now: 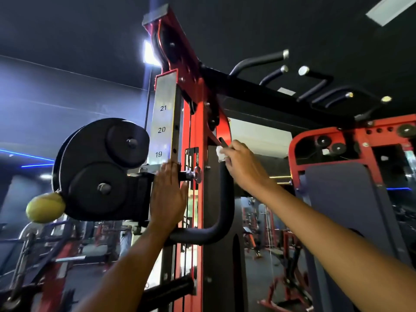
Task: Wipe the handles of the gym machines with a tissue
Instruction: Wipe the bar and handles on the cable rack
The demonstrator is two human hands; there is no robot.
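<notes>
Head view: right hand point(242, 164) fingers pinch tissue point(221, 153) on handle point(221, 197) top; left hand point(167, 194) flat, fingers straight.

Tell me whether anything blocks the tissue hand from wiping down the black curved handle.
Nothing visible does. The right hand holds the tissue at the top of the black curved handle; the grip below is bare. The left hand rests flat on the carriage beside it.

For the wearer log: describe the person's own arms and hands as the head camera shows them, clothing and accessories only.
Both forearms are bare up to the frame edge, with no sleeve or cuff in view. The left hand and right hand wear no gloves. No watch, wristband or ring can be seen on either, and no markings show. The fingers are uncovered.
</notes>
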